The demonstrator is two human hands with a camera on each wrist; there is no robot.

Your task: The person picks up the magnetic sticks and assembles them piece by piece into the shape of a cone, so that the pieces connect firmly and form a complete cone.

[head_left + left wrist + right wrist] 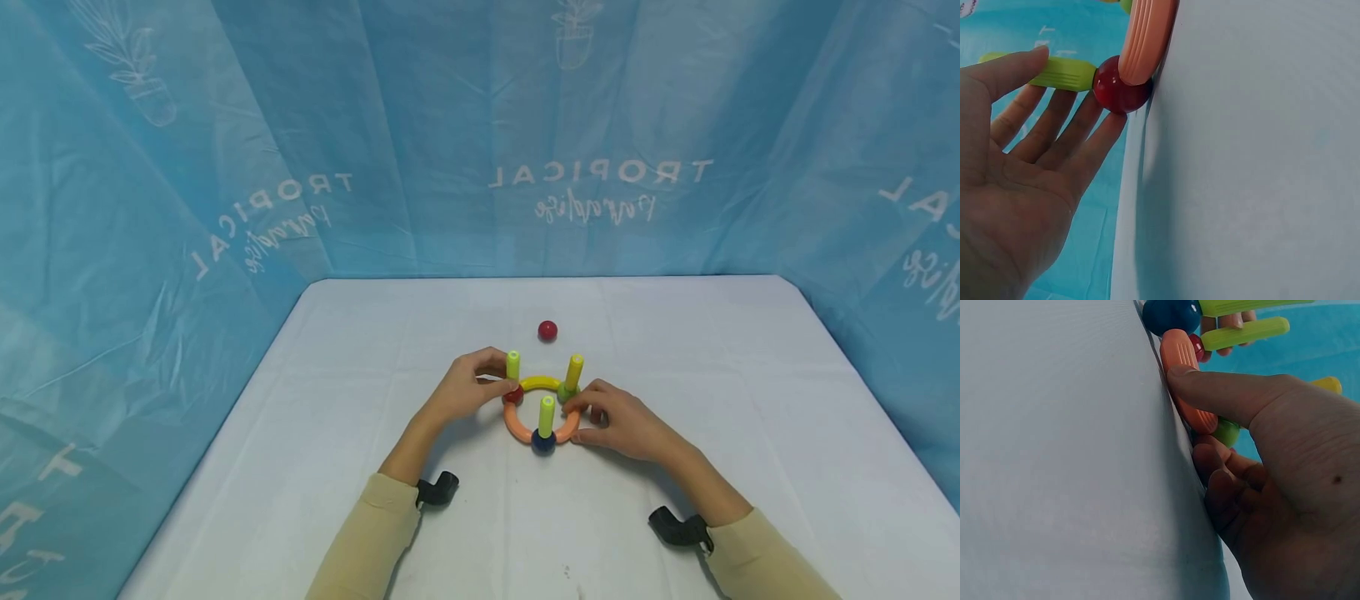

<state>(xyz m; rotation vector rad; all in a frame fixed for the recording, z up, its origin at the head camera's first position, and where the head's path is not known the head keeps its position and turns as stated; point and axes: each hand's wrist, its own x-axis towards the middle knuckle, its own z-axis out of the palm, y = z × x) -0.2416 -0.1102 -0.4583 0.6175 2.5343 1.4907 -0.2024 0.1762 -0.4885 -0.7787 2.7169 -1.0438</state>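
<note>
A toy ring stands on the table, made of a yellow curved rod (pixel 540 382) and two orange curved rods, joined by a red ball (pixel 1116 87), a green ball (pixel 1227 431) and a dark blue ball (pixel 543 442). From each ball rises a straight rod, two yellow-green and one yellow (pixel 574 372). My left hand (pixel 468 385) holds the yellow-green rod (pixel 1066 73) on the red ball between thumb and fingers, fingertips reaching down to the ball. My right hand (pixel 622 421) grips the right orange curved rod (pixel 1179 353), thumb on its side and fingers curled near the green ball.
A loose red ball (pixel 547 331) lies behind the ring. White cloth covers the table (pixel 390 333), and blue printed curtains (pixel 450 125) hang along its back and sides. Black wrist mounts (pixel 678 527) sit at both sleeve cuffs.
</note>
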